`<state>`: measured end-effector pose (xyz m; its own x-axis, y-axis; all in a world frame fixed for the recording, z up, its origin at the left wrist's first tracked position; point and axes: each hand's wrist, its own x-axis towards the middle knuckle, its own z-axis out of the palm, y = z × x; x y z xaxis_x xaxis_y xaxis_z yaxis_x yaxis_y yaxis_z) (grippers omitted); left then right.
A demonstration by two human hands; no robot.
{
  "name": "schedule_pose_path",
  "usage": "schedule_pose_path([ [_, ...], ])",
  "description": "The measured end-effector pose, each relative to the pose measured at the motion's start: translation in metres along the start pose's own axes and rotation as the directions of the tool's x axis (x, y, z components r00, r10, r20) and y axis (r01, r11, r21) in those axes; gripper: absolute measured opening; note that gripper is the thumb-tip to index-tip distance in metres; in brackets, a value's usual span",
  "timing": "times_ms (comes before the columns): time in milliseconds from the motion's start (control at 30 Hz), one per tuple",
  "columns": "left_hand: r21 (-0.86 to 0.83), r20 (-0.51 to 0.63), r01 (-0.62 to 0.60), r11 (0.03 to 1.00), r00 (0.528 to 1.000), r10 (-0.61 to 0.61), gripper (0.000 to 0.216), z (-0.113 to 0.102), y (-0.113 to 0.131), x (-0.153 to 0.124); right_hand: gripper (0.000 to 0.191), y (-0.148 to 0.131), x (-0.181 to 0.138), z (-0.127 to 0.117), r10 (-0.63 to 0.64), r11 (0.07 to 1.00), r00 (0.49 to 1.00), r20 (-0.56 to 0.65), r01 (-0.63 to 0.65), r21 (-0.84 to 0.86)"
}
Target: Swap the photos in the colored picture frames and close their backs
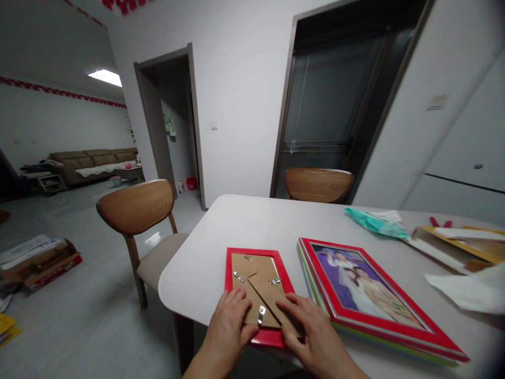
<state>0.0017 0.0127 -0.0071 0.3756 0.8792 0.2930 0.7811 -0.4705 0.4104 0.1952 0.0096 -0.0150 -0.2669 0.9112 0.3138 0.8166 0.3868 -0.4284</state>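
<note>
A small red picture frame [256, 273] lies face down on the white table [252, 221], its brown cardboard back and metal clips showing. My left hand [229, 321] rests on the frame's near left corner, fingers curled over the back board and thumb near a clip. My right hand [311, 331] lies on the near right part of the back, fingers stretched flat over the stand flap. To the right sits a stack of larger frames [371, 295], the top one red with a photo of two people.
A teal packet [374, 221] and yellow-edged boxes with white paper [461, 247] lie at the table's far right. Wooden chairs stand at the left [138, 210] and far side [319, 184]. Cardboard and papers [35, 258] lie on the floor at left.
</note>
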Motion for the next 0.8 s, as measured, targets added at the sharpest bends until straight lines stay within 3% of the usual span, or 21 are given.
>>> schedule_pose_path([
  [433, -0.080, 0.070, 0.025, 0.996, 0.997, -0.020, 0.024, -0.004, 0.003, -0.003, 0.034, -0.002, -0.002, 0.003, 0.033, 0.999, 0.999, -0.034, -0.034, -0.020],
  [667, -0.079, 0.107, 0.017, 0.997, 0.994, -0.009, 0.037, -0.010, 0.001, -0.006, 0.028, -0.008, 0.007, 0.007, -0.059, 0.993, 0.998, -0.038, 0.055, -0.107],
  [800, -0.100, 0.110, 0.008, 0.995, 0.994, 0.003, 0.038, -0.006, -0.006, -0.011, 0.027, -0.019, 0.011, 0.003, -0.151, 0.984, 0.988, 0.021, 0.152, -0.097],
])
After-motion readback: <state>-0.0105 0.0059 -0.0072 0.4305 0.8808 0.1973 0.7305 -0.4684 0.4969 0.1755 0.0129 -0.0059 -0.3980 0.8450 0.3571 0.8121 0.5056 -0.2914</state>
